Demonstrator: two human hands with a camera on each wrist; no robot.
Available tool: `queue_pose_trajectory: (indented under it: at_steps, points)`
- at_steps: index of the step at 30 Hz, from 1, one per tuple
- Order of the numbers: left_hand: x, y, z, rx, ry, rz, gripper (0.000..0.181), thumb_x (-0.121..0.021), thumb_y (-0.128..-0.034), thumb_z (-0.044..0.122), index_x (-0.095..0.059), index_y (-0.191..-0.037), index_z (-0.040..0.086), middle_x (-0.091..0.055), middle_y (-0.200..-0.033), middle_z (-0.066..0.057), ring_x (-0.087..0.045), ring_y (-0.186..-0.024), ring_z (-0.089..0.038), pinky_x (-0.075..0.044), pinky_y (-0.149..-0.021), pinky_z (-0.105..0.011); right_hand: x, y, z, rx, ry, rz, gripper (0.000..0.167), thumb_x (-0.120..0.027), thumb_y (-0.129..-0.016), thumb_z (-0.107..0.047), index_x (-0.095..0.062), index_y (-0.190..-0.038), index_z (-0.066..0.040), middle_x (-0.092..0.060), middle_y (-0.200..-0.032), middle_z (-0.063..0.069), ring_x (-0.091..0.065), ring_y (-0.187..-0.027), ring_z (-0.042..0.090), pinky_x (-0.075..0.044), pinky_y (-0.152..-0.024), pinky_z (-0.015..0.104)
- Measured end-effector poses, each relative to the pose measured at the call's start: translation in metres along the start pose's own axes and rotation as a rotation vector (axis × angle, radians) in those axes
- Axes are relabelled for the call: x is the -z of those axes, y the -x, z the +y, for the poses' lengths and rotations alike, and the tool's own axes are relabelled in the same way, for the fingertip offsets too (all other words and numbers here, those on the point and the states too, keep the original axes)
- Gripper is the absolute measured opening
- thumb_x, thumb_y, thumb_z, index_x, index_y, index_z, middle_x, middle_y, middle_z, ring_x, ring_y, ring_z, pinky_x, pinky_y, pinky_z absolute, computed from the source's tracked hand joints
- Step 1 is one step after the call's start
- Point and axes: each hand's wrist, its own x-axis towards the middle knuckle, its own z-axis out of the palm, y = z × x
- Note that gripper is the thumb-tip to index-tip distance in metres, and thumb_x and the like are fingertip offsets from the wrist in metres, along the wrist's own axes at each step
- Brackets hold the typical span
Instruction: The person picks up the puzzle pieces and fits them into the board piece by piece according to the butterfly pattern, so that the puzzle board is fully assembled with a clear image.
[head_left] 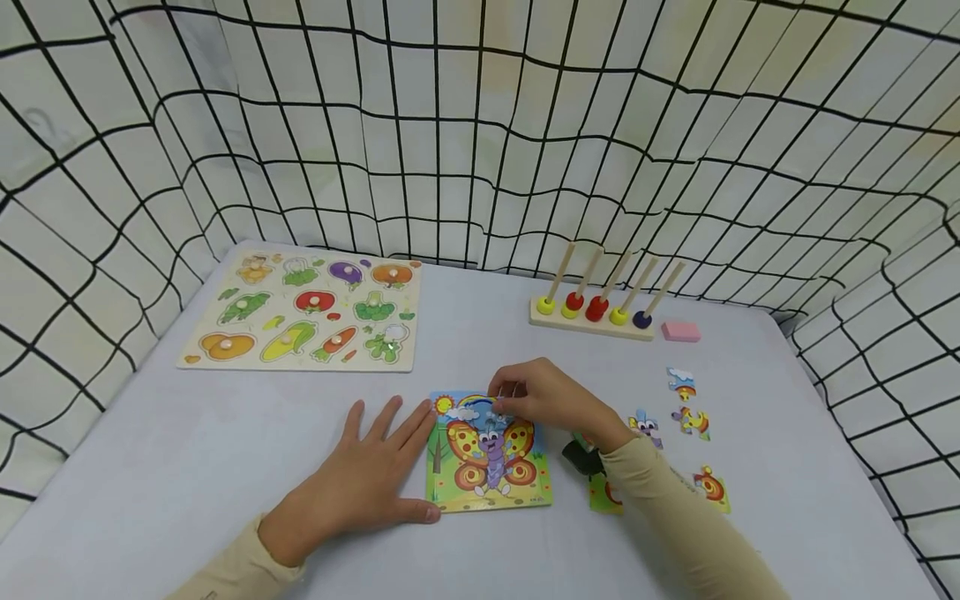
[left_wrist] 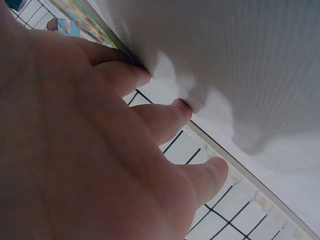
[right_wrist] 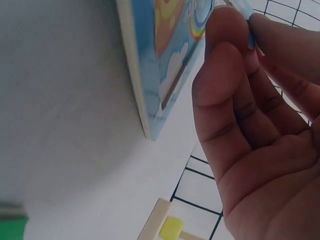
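Observation:
A butterfly puzzle board [head_left: 491, 458] with a sun, rainbow and tree lies on the white table. My left hand [head_left: 367, 483] rests beside it, fingers spread, with the index fingertip and thumb at its left edge. Over the board's top edge, my right hand [head_left: 551, 400] pinches a small light-blue puzzle piece [left_wrist: 69, 27] between thumb and fingertips. The right wrist view shows the fingers just off the board, hiding most of the piece. Loose puzzle pieces [head_left: 692, 421] with butterfly parts lie to the right, some partly behind the right forearm.
A vegetable peg puzzle [head_left: 300, 308] lies at the back left. At the back right stands a wooden peg stacker [head_left: 592, 321] with coloured beads, next to a pink block [head_left: 681, 332]. Black netting [head_left: 480, 142] over white cloth surrounds the table's sides and back.

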Motion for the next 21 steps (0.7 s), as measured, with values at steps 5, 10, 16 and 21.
queue_pose_trajectory:
  at_steps: [5,10,16,21]
  points:
    - [-0.001,0.001,-0.001,0.0,0.0,0.005,0.121,-0.074,-0.083,0.078,-0.032,-0.168,0.004,-0.026,-0.176,-0.013,-0.019,-0.158,-0.051,-0.006,-0.116,-0.083,-0.005,-0.006,-0.002,-0.004,0.059,0.003,0.004,-0.077,-0.1,-0.01,-0.077,-0.103,-0.009,-0.066,-0.082,-0.007,-0.059,-0.076,0.011,-0.054,-0.067,0.027]
    - [0.0,0.0,0.0,-0.001,0.002,0.008,0.121,-0.075,-0.0827,0.078,-0.031,-0.168,0.005,-0.026,-0.176,-0.012,-0.018,-0.158,-0.051,-0.005,-0.116,-0.083,-0.008,-0.01,-0.002,-0.043,0.106,-0.005,0.004,-0.076,-0.1,-0.008,-0.077,-0.104,-0.009,-0.067,-0.081,-0.007,-0.059,-0.072,0.01,-0.052,-0.064,0.026]
    - [0.001,-0.001,0.001,-0.001,0.002,0.0,0.12,-0.076,-0.0822,0.077,-0.033,-0.168,0.004,-0.027,-0.175,-0.013,-0.019,-0.158,-0.051,-0.006,-0.116,-0.083,-0.013,-0.014,-0.002,-0.089,0.129,-0.006,0.003,-0.076,-0.1,-0.01,-0.075,-0.102,-0.009,-0.065,-0.077,-0.005,-0.058,-0.067,0.01,-0.05,-0.059,0.025]
    - [0.0,-0.001,0.0,0.001,-0.008,0.004,0.12,-0.075,-0.0824,0.078,-0.034,-0.167,0.004,-0.027,-0.175,-0.013,-0.02,-0.158,-0.051,-0.007,-0.115,-0.084,-0.016,-0.017,-0.005,-0.123,0.166,0.015,0.008,-0.078,-0.1,-0.015,-0.072,-0.097,-0.011,-0.064,-0.075,-0.005,-0.057,-0.066,0.011,-0.049,-0.059,0.025]
